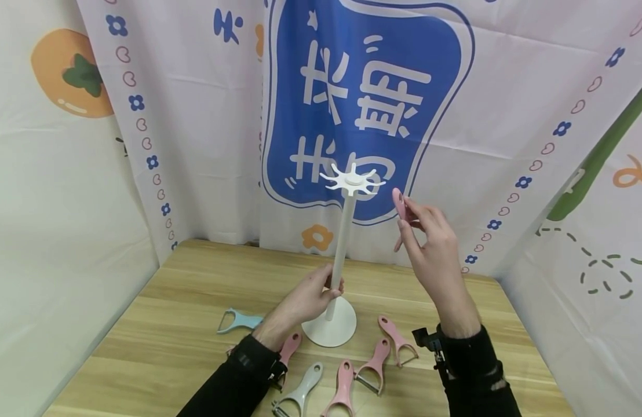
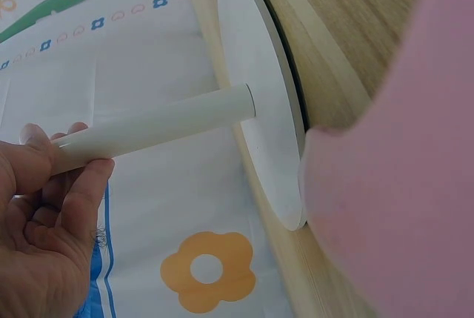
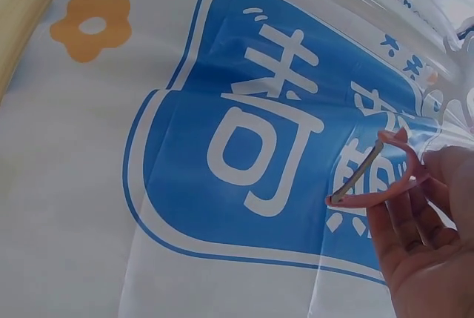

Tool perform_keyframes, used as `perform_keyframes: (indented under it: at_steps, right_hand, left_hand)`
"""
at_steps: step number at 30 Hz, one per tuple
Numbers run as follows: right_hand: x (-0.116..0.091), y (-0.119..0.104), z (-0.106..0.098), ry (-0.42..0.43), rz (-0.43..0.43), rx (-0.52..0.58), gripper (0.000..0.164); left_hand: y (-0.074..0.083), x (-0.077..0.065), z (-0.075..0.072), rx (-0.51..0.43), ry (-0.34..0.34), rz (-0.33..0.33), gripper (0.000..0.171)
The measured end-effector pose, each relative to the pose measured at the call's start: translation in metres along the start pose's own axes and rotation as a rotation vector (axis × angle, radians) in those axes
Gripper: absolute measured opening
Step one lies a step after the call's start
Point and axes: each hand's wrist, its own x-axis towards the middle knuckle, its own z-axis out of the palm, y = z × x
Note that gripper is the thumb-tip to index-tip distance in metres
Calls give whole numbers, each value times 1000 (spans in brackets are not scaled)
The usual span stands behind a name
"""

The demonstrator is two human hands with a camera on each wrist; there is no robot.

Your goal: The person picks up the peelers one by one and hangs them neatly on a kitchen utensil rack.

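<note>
A white stand with a round base (image 1: 321, 336), an upright pole (image 1: 345, 231) and a star-shaped top of curved hooks (image 1: 352, 180) stands on the table. My left hand (image 1: 307, 298) grips the pole low down, fingers and thumb around it. My right hand (image 1: 433, 249) pinches a pink peeler (image 1: 398, 202) in the air, just right of the hooks and slightly below them. Its handle end with the hole points up. The right wrist view shows its blade (image 3: 359, 173) and forked head on the hand's other side. Nothing hangs on the hooks.
On the wooden table (image 1: 196, 289) lie a blue peeler (image 1: 243, 320) left of the base, a grey peeler (image 1: 306, 382) in front, and several pink peelers (image 1: 344, 379). My left forearm partly covers one pink peeler (image 1: 291, 347). A printed cloth (image 1: 211, 174) hangs behind.
</note>
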Motion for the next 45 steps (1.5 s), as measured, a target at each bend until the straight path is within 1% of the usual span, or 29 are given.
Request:
perform_keyframes:
  at_steps: [6,12,15,20,24,26,34,39,45]
  right_hand:
    - [8,0,3,-3,-2,89,44]
    - [16,-4,5,-19,44,192,44]
    - [22,-13,4,-33,65,249,44]
    - [31,-32,-1,-65,97,382,43]
    - [36,-32,1,-87,117,450,44]
    - [38,-30,3,-94,123,467,44]
    - [45,-9,20,-120,125,513,43]
    - [47,-9,24,-149,117,535,44]
    - [48,-13,28,-168,91,544,43]
  left_hand:
    - [0,0,0,-9,-4,-5,14]
    - [0,0,0,-12,-6,-8,14]
    - [0,0,0,-11,-5,-5,14]
    - [0,0,0,3,0,0,15]
    - [-1,0,1,9,1,-1,15]
    - [-1,1,1,7,1,1,16]
    - [-1,0,0,-2,-10,2,20]
    - [-1,1,0,3,-7,-1,16]
    - [-2,1,0,3,-10,-8,17]
